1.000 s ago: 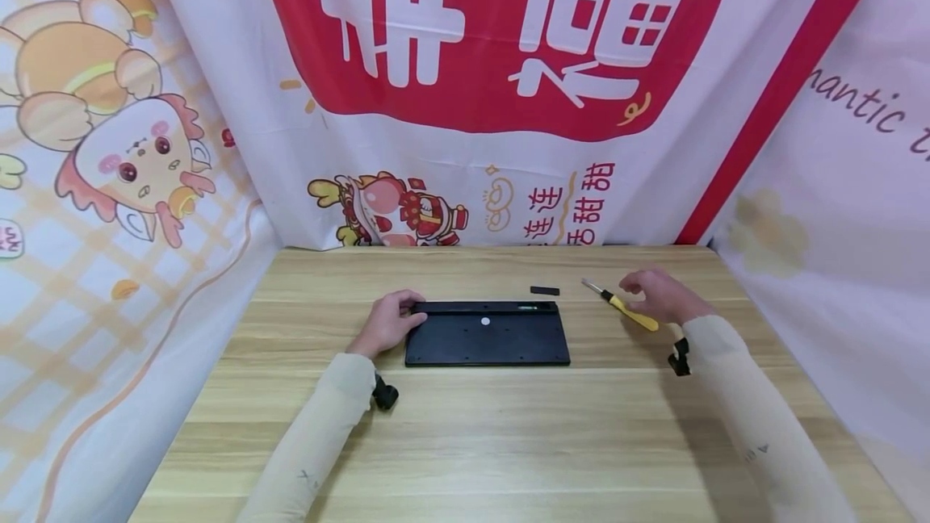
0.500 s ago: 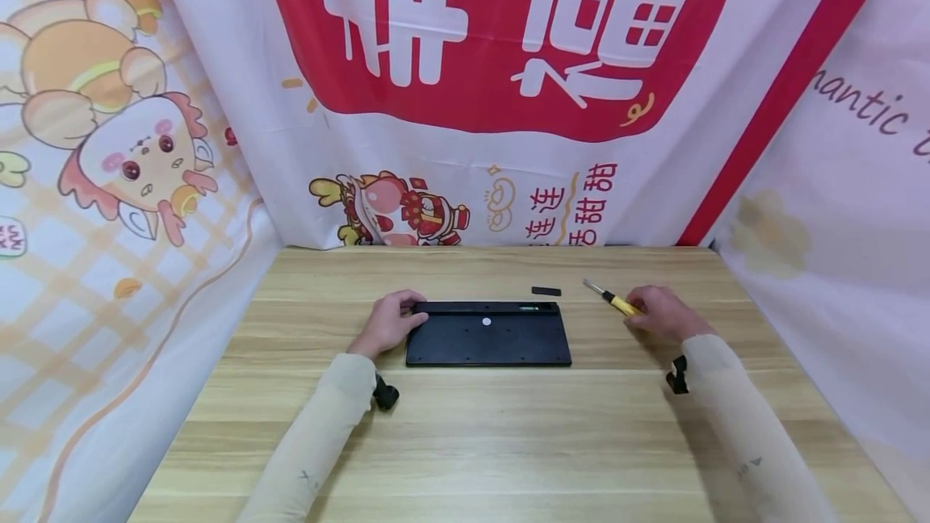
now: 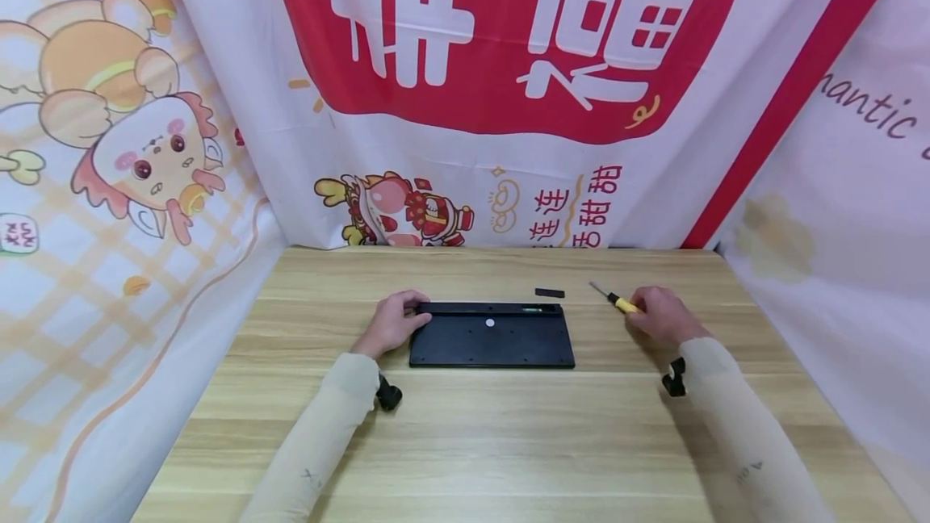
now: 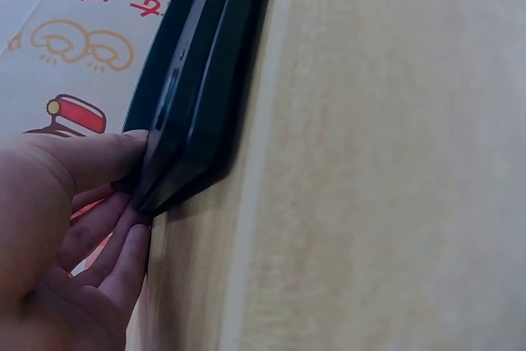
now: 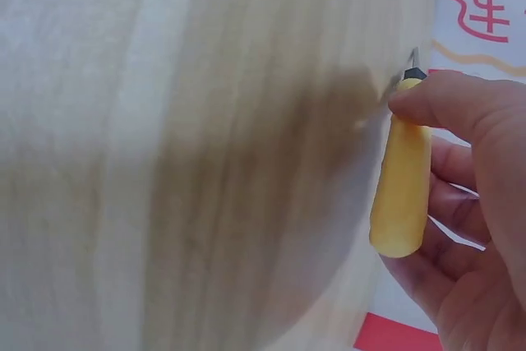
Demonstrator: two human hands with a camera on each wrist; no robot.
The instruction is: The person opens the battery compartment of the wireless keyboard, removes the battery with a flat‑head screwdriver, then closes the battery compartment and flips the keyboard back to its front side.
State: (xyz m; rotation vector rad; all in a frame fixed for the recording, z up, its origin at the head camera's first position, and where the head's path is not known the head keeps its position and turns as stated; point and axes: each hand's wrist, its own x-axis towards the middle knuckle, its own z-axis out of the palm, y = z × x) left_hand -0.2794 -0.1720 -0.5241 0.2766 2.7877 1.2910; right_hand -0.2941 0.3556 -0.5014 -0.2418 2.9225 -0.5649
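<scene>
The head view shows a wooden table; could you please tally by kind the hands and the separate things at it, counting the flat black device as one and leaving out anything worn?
Hands: 2 (left hand, right hand)
Flat black device: 1
Small black strip: 1
Yellow-handled screwdriver: 1
Total: 5

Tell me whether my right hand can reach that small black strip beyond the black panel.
Probably yes: between your right hand and the strip lie only tabletop and the yellow screwdriver it holds.
</scene>
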